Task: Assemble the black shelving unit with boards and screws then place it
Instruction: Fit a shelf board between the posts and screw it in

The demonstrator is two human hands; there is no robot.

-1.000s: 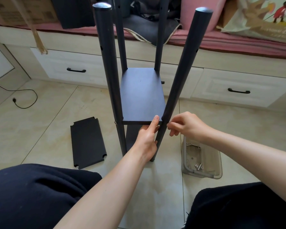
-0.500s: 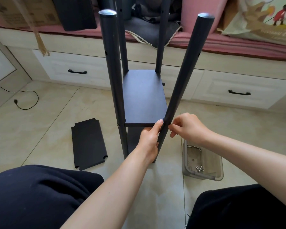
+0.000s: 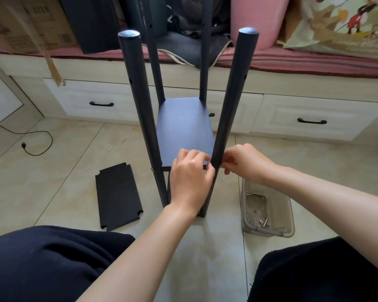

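Shelving unit [image 3: 183, 127] stands upright on the floor [image 3: 52, 171], posts vertical; left hand [image 3: 189, 177] grips its board, right hand [image 3: 244, 162] pinches at the near-right post [image 3: 231, 101].

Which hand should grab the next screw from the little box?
Probably the right hand. The plastic box with the screws sits on the floor just below it, on that side. The left hand is across the post, gripping the shelf board at its corner.

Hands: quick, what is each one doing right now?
Left hand: grips the shelf board's front edge.
Right hand: fingers pinched at the post; contents hidden.
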